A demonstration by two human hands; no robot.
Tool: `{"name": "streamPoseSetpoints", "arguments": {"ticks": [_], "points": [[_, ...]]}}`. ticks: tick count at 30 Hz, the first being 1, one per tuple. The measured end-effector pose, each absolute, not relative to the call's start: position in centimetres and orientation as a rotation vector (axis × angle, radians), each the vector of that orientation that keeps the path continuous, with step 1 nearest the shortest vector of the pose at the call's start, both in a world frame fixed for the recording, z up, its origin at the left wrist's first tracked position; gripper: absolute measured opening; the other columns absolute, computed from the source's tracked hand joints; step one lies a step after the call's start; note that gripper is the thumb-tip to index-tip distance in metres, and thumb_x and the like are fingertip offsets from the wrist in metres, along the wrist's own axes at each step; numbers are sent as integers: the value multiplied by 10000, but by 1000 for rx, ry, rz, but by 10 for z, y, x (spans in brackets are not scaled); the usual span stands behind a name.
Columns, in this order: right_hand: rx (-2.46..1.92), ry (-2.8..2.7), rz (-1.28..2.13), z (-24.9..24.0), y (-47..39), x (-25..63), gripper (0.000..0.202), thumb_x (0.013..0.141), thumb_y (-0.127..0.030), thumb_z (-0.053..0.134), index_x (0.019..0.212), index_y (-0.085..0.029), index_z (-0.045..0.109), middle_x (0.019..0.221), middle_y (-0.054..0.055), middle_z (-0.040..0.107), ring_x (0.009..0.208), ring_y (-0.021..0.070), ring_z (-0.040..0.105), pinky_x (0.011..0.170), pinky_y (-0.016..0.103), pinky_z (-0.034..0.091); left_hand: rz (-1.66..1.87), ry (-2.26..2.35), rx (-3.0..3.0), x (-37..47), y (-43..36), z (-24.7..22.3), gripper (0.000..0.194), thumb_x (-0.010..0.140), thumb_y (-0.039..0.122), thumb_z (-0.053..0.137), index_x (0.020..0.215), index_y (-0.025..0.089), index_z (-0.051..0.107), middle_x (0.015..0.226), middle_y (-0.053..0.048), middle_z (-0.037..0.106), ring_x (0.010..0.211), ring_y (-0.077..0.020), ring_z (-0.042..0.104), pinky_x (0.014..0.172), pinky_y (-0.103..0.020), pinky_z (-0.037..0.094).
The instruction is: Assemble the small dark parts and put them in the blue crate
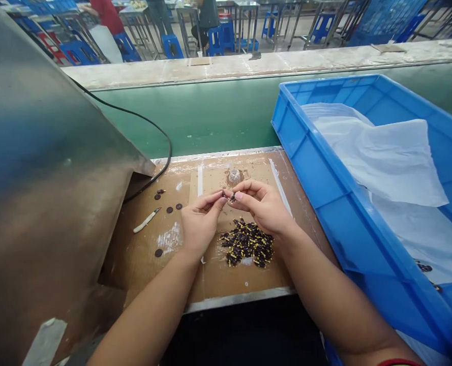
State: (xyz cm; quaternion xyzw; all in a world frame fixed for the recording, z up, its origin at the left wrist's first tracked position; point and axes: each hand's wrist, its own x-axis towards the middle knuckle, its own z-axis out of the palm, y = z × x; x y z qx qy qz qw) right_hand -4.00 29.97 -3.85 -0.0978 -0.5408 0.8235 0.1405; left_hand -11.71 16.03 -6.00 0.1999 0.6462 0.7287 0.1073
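Observation:
Over the middle of the brown work board, my two hands meet fingertip to fingertip. My left hand pinches a tiny dark piece between thumb and forefinger. In the fingers of my right hand is a small dark part with a light tip; fingers partly cover it. Whether the two pieces touch, I cannot tell. Just below lies a heap of small dark parts with yellow ends. A small clear cup-like piece stands behind my fingers.
A white-handled knife and several dark discs lie on the left. A blue crate with white sheets borders the right. A metal housing and black cable flank the left; a green belt runs behind.

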Motion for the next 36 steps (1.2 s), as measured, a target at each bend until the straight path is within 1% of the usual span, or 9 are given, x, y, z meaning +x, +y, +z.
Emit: {"name": "streamPoseSetpoints", "arguments": {"ticks": [4,7,10,12,16,19,22,27,36], "points": [[-272,-1576,2384,-37,298,-39,219,794,-375,813,920,-225,714,957,29,735,946,181,708,931,389,611,2174,1821,509,-119,160,-58,202,773,300,830,930,177,791,996,-93,758,924,-199,720,930,-339,587],[-299,-1535,2317,-36,297,-39,207,813,-378,799,909,-224,699,909,25,737,894,176,723,788,318,630,2254,1468,306,-122,161,-59,218,696,293,892,858,192,786,944,-67,764,867,-156,719,851,-261,591],[-330,-1583,2201,-35,296,-38,219,828,-386,785,873,-207,669,807,21,733,793,162,726,613,243,581,2253,1217,170,-123,162,-58,243,627,294,935,782,201,773,906,-39,764,811,-107,710,796,-182,574],[-310,-1618,2165,-33,293,-37,237,820,-376,794,862,-192,650,771,18,729,755,156,722,581,233,561,2246,1153,133,-123,161,-56,262,605,305,946,758,193,766,880,-31,762,775,-93,702,782,-172,573],[-205,-1632,2111,-30,289,-36,192,833,-329,782,914,-184,686,805,10,735,754,138,717,680,262,596,2261,1099,147,-124,159,-55,266,611,317,943,756,186,762,877,-23,761,755,-85,695,783,-174,577],[-156,-1698,2026,-31,287,-36,162,858,-289,756,987,-194,737,931,31,765,853,147,727,798,295,611,2281,1103,168,-125,158,-55,251,622,313,937,756,197,760,874,-10,761,759,-73,693,790,-157,570],[-122,-1760,1956,-33,286,-36,179,876,-240,731,1051,-204,748,1022,43,772,935,160,730,860,321,611,2303,1108,164,-127,158,-55,250,618,308,940,749,197,758,862,-6,759,755,-69,689,785,-149,565],[-106,-1849,1841,-34,284,-36,188,886,-222,716,1068,-215,763,1042,39,777,959,163,731,885,335,617,2317,1084,206,-127,158,-56,222,651,294,925,765,195,761,870,-2,756,761,-69,684,803,-167,568],[-106,-1913,1763,-30,284,-34,192,902,-209,695,1080,-215,766,1059,39,782,977,166,735,888,332,615,2303,1168,253,-126,158,-54,224,645,309,927,752,201,762,854,-12,756,738,-71,680,791,-172,569]]}}
